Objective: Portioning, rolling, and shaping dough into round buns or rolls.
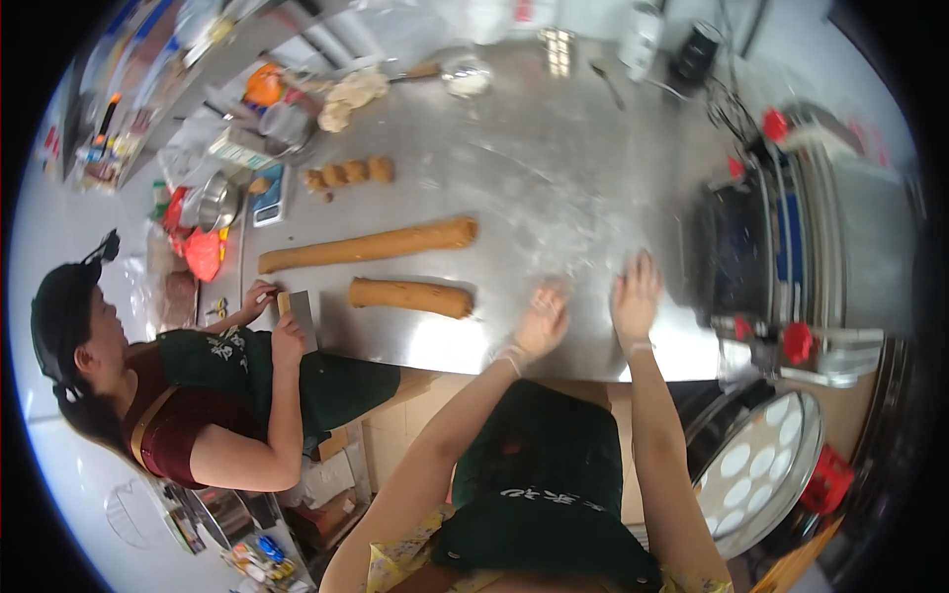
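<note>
My right hand [637,301] lies over the steel table [554,188] near its front edge, fingers stretched out and holding nothing. To its left is my left hand [542,318], its fingers blurred, so their grip is unclear. Both wrists wear clear bands. Left of my hands lies a short, thick brown dough log [410,296], touched by neither hand. Behind it stretches a longer dough log [366,245]. Whitish smears, perhaps flour, mark the steel around and beyond my hands.
At the left, a co-worker in a green apron holds a dough scraper [300,318]. Dough lumps [351,173], a scale [269,198] and a metal bowl [217,201] stand farther back. A machine with red knobs [797,342] borders the right; a round tray of white discs [756,474] sits below.
</note>
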The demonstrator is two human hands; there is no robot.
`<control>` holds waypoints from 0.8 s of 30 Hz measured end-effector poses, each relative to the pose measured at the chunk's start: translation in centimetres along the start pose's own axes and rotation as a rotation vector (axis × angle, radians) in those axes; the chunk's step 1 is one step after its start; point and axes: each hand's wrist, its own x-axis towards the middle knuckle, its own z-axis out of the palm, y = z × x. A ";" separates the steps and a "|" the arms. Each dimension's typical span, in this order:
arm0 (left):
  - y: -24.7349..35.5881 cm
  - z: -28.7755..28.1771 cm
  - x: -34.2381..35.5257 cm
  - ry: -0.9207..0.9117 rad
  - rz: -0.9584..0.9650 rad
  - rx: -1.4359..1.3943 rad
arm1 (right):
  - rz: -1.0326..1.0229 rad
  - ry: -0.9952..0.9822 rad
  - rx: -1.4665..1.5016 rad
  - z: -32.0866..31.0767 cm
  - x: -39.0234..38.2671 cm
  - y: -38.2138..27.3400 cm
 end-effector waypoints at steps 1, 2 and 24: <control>-1.0 -1.6 0.7 0.041 -0.020 0.022 | -0.003 -0.003 -0.004 0.3 0.6 -0.3; -1.7 -3.6 1.1 0.002 -0.061 -0.059 | 0.010 -0.012 -0.014 0.2 0.7 -0.7; -26.0 -23.5 12.3 -0.012 -0.393 0.333 | -0.031 -0.025 -0.055 -1.0 1.4 -0.5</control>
